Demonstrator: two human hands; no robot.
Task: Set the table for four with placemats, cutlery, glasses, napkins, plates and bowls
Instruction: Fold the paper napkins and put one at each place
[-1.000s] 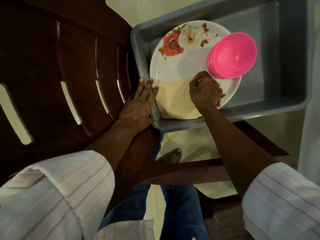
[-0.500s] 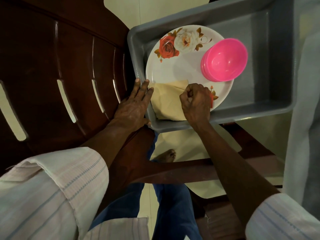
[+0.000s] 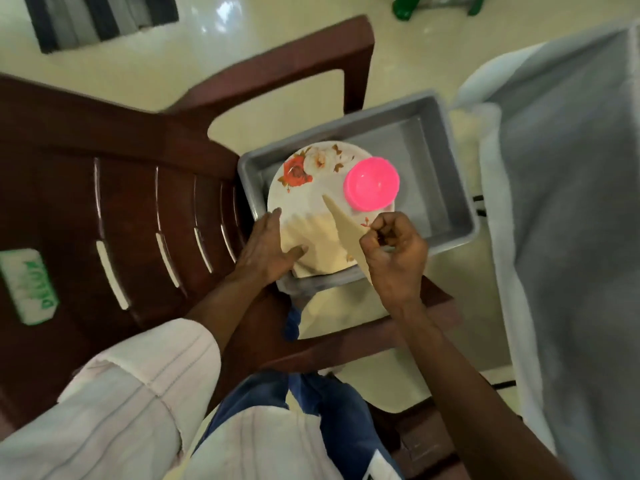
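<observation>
A grey tub (image 3: 446, 188) rests on a brown chair. In it lies a white plate with a rose print (image 3: 304, 181). A stack of pink bowls (image 3: 372, 183) sits on the plate's right side. Cream napkins (image 3: 318, 244) lie stacked on the plate's near part. My right hand (image 3: 394, 251) pinches one cream napkin (image 3: 346, 223) and holds it raised on edge above the stack. My left hand (image 3: 266, 251) lies flat, fingers spread, on the stack's left side and the tub's rim.
The brown plastic chair (image 3: 121, 202) has a slatted back at the left and arms around the tub. A table with a grey-white cloth (image 3: 561, 209) fills the right side. Pale floor tiles lie beyond, with green legs at the top right.
My right hand has lifted one napkin off the stack, up and toward me. My left hand has slid onto the stack. The view has pulled back and up.
</observation>
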